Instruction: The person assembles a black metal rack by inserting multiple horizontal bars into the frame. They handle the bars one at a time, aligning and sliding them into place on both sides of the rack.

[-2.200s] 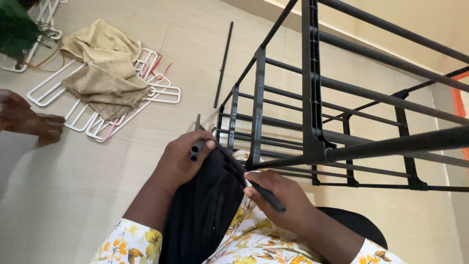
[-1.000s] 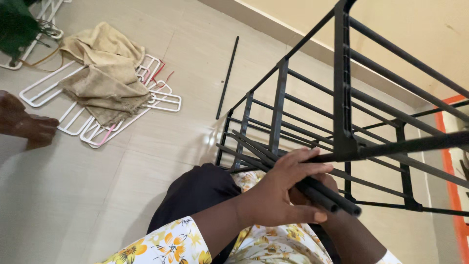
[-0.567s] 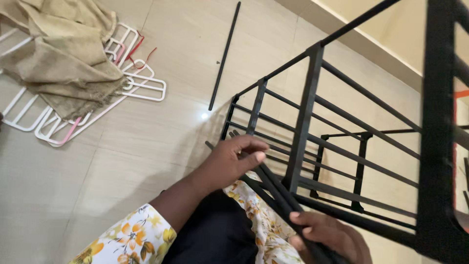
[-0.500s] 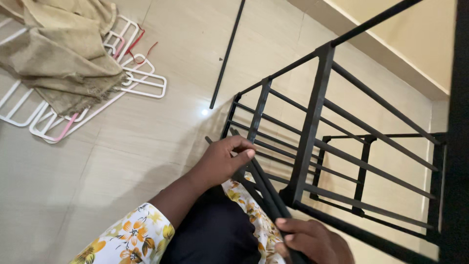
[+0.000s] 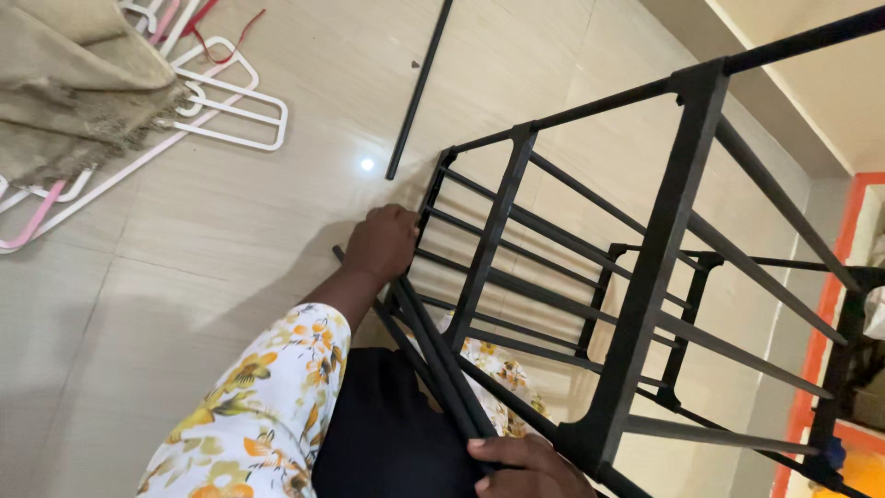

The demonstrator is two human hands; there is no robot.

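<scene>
Two hands grip a bundle of black rods (image 5: 433, 364) at lower centre: left hand (image 5: 383, 244) fingers curled around its upper end beside the black metal rack (image 5: 645, 304), right hand (image 5: 525, 466) fingers clamped on its lower end at the bottom edge. Judged, rods are being offered to the frame; seating one calls for lining its tip up. A loose rod (image 5: 419, 88), white hangers (image 5: 217, 101) and tan cloth (image 5: 74, 88) lie upper left.

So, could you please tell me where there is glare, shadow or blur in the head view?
Head view: a small bright glare spot on the floor tile beside the loose black rod; a soft shadow stretches left from the left hand and sleeve; the rack's near black post looms large and slightly soft.
</scene>
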